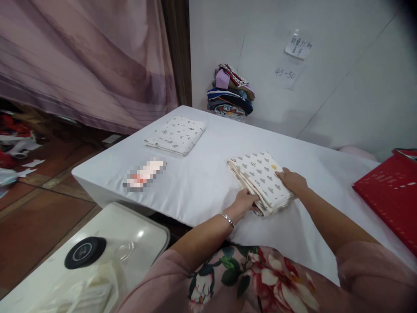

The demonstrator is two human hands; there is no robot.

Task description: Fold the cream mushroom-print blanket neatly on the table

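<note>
A folded white cloth with grey cloud-like prints (265,176) lies on the white-covered table (208,174). My left hand (245,203) grips its near left edge, the thumb on top and the other fingers partly hidden under the layers. At the right edge, my right hand (292,180) pinches the same cloth near a yellow print. Several layers show along the cloth's left side. Farther left on the table is another folded white cloth with small dark prints (177,134), touched by neither hand.
A blurred-out flat item (145,174) lies at the table's left. A red object (387,187) stands at the right edge. Folded clothes (230,93) are stacked beyond the far edge. A white surface with a round black object (85,252) is at lower left.
</note>
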